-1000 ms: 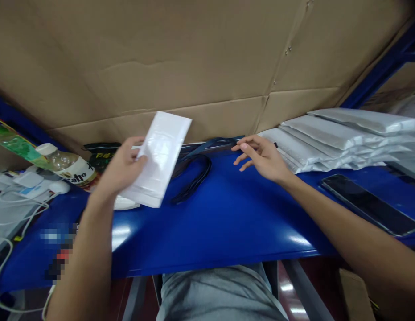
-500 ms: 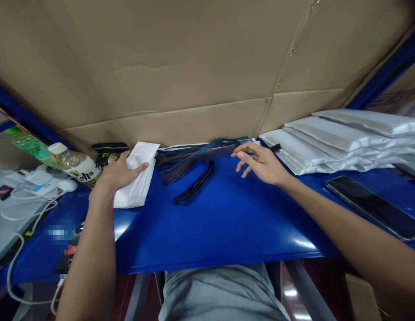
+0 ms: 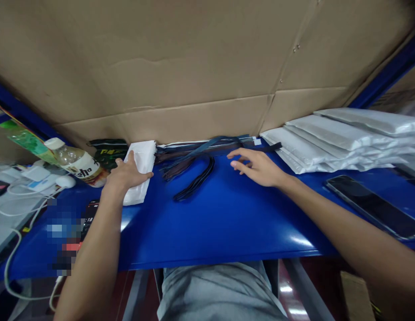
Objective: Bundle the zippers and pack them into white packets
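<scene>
My left hand (image 3: 129, 173) lies with spread fingers on a stack of flat white bags (image 3: 140, 158) at the left of the blue table (image 3: 220, 218). Its thumb reaches over the right edge of the stack. Above the table to the right, my right hand (image 3: 256, 167) holds nothing, its fingers loosely bent and apart. Between my hands curves a bundle of black zipper-like strips (image 3: 195, 180). Behind it, a tangle of dark blue and brown strips (image 3: 190, 154) stretches along the cardboard wall.
White packets (image 3: 314, 145) are piled at the back right, with a phone (image 3: 371, 205) in front. At the left stand a drink bottle (image 3: 78, 165), a dark green packet (image 3: 108, 149) and white cables (image 3: 18, 232). A cardboard wall (image 3: 194, 67) closes the back.
My left hand has shifted slightly right on the white bags and spread its fingers flatter. The bags look straighter. My right hand has dipped a little, its fingers curling somewhat more.
</scene>
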The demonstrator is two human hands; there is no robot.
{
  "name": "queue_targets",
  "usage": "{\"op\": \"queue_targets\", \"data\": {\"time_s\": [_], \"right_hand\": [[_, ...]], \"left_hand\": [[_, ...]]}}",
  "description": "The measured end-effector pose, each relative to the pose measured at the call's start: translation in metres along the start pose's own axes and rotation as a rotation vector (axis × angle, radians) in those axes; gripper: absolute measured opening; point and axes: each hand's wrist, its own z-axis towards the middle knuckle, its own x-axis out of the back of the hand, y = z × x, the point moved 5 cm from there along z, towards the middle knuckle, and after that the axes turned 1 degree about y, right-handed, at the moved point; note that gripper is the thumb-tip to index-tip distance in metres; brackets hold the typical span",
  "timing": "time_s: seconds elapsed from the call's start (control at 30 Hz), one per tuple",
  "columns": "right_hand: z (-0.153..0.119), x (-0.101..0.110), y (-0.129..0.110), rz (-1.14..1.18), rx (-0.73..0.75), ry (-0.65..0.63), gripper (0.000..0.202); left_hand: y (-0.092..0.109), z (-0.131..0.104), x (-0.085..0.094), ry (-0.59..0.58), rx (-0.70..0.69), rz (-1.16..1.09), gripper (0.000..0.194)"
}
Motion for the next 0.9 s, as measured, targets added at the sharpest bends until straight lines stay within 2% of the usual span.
{"op": "queue_targets", "data": {"time_s": [0.07,0.13,0.2,0.27,0.33,0.43,0.57,0.67,0.73,0.83,0.9], "right_hand": [[0.000,-0.008,-0.010,-0.174,0.103,-0.103,0.054],[-0.001,-0.021,-0.020,-0.317,0.141,-0.193,0.059],[-0.002,-0.036,-0.028,-0.426,0.131,-0.237,0.063],[-0.003,-0.050,-0.037,-0.499,0.137,-0.272,0.066],[-0.002,-0.060,-0.046,-0.534,0.155,-0.306,0.067],[0.008,-0.067,-0.056,-0.533,0.161,-0.350,0.070],[0.030,-0.066,-0.058,-0.561,0.137,-0.398,0.073],[0.046,-0.054,-0.048,-0.625,0.106,-0.355,0.071],[0.055,-0.042,-0.035,-0.666,0.110,-0.331,0.059],[0.063,-0.021,-0.009,-0.687,0.175,-0.361,0.026],[0.067,-0.004,0.013,-0.706,0.198,-0.343,0.018]], "left_hand": [[0.001,-0.004,0.003,0.024,0.021,0.008,0.141],[0.010,-0.011,0.010,0.109,-0.013,0.020,0.137],[0.030,-0.021,0.019,0.237,-0.196,-0.010,0.121],[0.056,-0.034,0.023,0.297,-0.462,-0.064,0.098],[0.080,-0.045,0.018,0.247,-0.672,-0.066,0.082],[0.102,-0.051,0.005,0.134,-0.811,0.051,0.067],[0.108,-0.045,-0.001,0.090,-0.802,0.198,0.046],[0.105,-0.036,0.001,0.105,-0.771,0.246,0.038],[0.102,-0.030,0.001,0.121,-0.761,0.282,0.032],[0.099,-0.020,0.002,0.154,-0.750,0.316,0.028],[0.099,-0.015,0.002,0.170,-0.757,0.327,0.032]]}}
